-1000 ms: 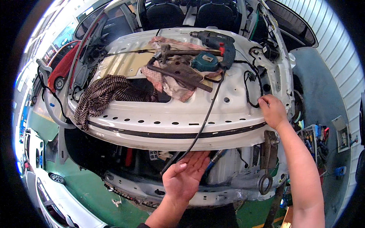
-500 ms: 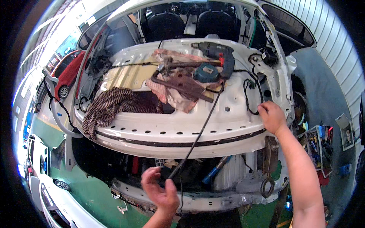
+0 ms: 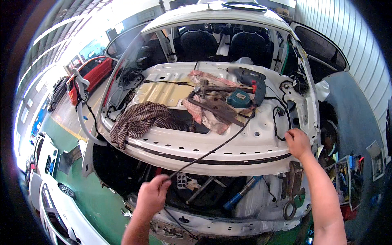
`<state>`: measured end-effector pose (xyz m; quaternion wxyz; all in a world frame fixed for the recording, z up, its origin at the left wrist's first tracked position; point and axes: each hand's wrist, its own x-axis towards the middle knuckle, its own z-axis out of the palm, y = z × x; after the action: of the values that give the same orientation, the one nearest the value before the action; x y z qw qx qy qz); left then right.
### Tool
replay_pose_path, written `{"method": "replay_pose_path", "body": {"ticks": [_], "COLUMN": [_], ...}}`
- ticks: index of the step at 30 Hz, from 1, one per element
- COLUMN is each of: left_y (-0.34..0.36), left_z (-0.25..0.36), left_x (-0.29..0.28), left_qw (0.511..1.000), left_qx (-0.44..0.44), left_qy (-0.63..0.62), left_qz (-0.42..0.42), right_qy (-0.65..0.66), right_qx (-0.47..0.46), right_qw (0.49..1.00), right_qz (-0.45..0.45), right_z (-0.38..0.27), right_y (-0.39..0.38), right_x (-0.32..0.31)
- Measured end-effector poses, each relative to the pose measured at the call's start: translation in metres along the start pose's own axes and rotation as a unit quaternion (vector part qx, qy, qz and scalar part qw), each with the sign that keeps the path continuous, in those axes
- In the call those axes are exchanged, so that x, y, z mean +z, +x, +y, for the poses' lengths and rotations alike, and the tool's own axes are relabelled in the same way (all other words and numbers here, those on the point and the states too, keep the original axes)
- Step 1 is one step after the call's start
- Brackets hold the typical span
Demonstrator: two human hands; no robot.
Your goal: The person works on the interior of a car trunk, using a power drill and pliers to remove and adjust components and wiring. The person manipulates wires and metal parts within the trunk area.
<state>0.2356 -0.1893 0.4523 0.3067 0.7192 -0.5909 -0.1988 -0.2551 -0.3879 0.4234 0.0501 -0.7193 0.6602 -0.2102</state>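
Note:
My left hand [image 3: 151, 194] is closed around a black power cord [image 3: 214, 151] in front of the opened rear of a white car body. The cord runs up to a dark power drill [image 3: 258, 86] lying on the white rear panel [image 3: 232, 143], and its other end hangs below the hand. My right hand [image 3: 299, 143] is at the panel's right side, fingers bent and closed beside a black wiring harness [image 3: 277, 130]; whether they grip it is hidden. Near the drill lie a teal round-cornered tool [image 3: 238, 99], a hammer [image 3: 220, 88], a brown metal bar [image 3: 216, 108] and a pinkish rag [image 3: 219, 127].
A striped cloth [image 3: 143, 121] lies at the panel's left. Below the panel edge sit a blue cylindrical tool [image 3: 241, 193] and a rusty clamp with a ring [image 3: 290, 209]. A tool cart [image 3: 347, 179] stands right; a white car [image 3: 67, 214] and red car [image 3: 94, 75] are left.
My left hand, open beside the cord before, has closed around it and drawn it leftward. The right hand remains near the harness. The whole view has shifted, showing more of the car roof.

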Motion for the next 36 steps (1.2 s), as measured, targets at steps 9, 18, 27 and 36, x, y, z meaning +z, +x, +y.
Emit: {"method": "replay_pose_path", "body": {"ticks": [9, 18, 27, 36], "left_y": [-0.012, -0.235, -0.38, -0.434], "left_z": [-0.055, -0.144, -0.204, -0.217], "left_x": [0.038, 0.167, 0.235, 0.112], "left_qw": [0.974, 0.95, 0.943, 0.954], "left_qx": [-0.071, -0.187, -0.243, -0.299], "left_qy": [-0.21, -0.191, -0.085, -0.014], "left_qz": [0.041, -0.159, -0.211, -0.007], "right_qy": [-0.012, -0.01, 0.011, 0.044], "right_qx": [-0.01, -0.019, -0.04, -0.092], "right_qw": [1.0, 1.0, 0.998, 0.982], "right_qz": [0.022, -0.022, -0.039, -0.162], "right_z": [0.013, 0.022, 0.125, 0.152], "right_y": [-0.001, 0.015, 0.065, 0.111], "right_x": [0.001, 0.007, 0.021, 0.033]}}
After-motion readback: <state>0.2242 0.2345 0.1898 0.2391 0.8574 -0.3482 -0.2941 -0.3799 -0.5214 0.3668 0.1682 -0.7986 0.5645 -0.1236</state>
